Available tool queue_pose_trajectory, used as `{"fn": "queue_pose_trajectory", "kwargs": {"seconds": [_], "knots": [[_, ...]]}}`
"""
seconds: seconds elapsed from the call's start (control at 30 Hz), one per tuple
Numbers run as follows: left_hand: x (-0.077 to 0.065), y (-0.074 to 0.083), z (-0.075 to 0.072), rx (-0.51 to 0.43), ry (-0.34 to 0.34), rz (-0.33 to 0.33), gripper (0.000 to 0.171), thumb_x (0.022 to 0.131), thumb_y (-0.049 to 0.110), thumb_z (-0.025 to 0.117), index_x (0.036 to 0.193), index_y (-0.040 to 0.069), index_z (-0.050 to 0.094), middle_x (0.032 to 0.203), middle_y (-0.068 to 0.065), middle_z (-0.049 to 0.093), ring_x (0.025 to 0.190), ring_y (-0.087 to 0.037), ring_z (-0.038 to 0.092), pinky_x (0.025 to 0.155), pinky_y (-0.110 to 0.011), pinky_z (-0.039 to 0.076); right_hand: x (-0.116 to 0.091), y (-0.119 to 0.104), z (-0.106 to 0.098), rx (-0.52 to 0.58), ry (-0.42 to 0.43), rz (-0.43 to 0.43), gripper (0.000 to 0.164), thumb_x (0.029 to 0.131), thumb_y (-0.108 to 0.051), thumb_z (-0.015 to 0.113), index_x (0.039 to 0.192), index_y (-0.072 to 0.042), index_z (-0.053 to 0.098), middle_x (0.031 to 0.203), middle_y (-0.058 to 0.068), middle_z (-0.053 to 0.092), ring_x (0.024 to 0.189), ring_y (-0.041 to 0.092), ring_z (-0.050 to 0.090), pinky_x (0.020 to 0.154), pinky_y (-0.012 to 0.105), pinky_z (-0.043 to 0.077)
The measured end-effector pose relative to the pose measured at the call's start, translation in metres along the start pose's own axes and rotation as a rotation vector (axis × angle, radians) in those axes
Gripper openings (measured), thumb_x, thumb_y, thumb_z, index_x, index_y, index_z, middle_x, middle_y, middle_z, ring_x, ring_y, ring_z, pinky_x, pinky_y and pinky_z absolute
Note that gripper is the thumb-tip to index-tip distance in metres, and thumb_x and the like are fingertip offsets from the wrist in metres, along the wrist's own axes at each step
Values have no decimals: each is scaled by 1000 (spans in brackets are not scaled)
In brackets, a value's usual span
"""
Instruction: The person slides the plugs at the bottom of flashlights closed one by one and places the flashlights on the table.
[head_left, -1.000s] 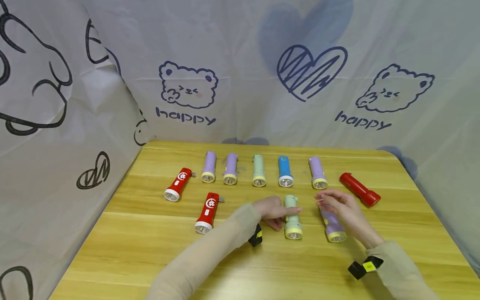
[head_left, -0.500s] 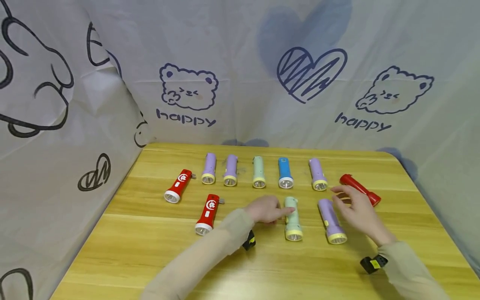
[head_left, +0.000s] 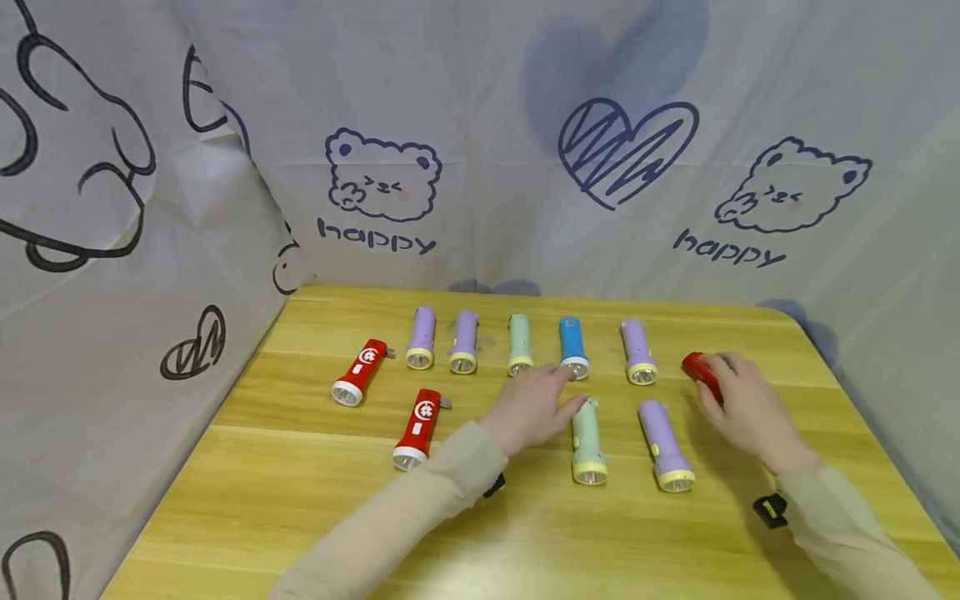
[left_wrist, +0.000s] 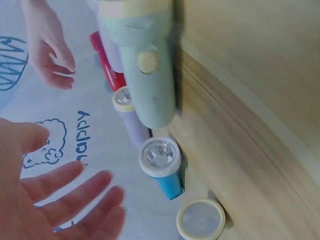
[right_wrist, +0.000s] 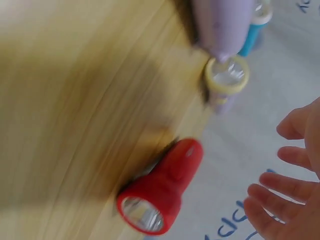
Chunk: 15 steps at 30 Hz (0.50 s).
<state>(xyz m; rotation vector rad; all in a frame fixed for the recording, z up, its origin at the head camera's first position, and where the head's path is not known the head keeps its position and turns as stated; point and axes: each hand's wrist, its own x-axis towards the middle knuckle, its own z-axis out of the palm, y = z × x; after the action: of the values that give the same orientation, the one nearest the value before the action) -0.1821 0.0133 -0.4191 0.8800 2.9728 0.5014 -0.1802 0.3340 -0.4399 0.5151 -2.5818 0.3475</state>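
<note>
My left hand (head_left: 531, 406) hovers between the front light-green flashlight (head_left: 588, 446) and the blue flashlight (head_left: 572, 337). In the left wrist view its fingers (left_wrist: 82, 202) are spread and hold nothing. Over at the right, my right hand (head_left: 750, 408) is above the plain red flashlight (head_left: 699, 367) and hides most of it in the head view. Seen from the right wrist, that flashlight lies on the table apart from the fingers (right_wrist: 280, 202), which are loosely bent around nothing. A purple flashlight (head_left: 663, 446) lies between the two hands, lens toward me.
Along the back of the wooden table (head_left: 300, 517) lie more purple flashlights (head_left: 636, 350) and another green flashlight (head_left: 519, 342). Two red flashlights with white rims (head_left: 360, 372) are at the left. A printed white cloth (head_left: 465, 183) encloses the back and sides.
My left hand has lifted off the front green flashlight and moved forward toward the blue one. The right hand has moved from the front purple flashlight, rightward over the plain red one.
</note>
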Motion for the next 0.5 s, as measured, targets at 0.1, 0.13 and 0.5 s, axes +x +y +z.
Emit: {"fn": "queue_pose_trajectory", "kwargs": {"seconds": [0.1,0.13,0.5], "knots": [[-1,-1,3,98,79,47,45,106,44,47,139,15,56,132,-7,67,120,-25,65,100,-40,55,-1,8,2,-58,-28,18,40,88,-7,68,123,7,57,112,32,59,98,52,57,81,65,48],[-1,-2,4,122,103,60,43,106,43,47,138,16,56,131,-5,67,119,-24,65,99,-39,55,-1,10,3,-78,-44,27,42,88,-8,67,125,7,56,114,33,58,99,53,56,81,66,48],[3,-6,14,370,195,174,41,105,43,47,141,22,53,138,0,61,130,-21,58,110,-37,49,3,34,11,-192,-224,134,53,95,-22,63,136,8,47,125,39,52,109,59,50,87,71,45]]}}
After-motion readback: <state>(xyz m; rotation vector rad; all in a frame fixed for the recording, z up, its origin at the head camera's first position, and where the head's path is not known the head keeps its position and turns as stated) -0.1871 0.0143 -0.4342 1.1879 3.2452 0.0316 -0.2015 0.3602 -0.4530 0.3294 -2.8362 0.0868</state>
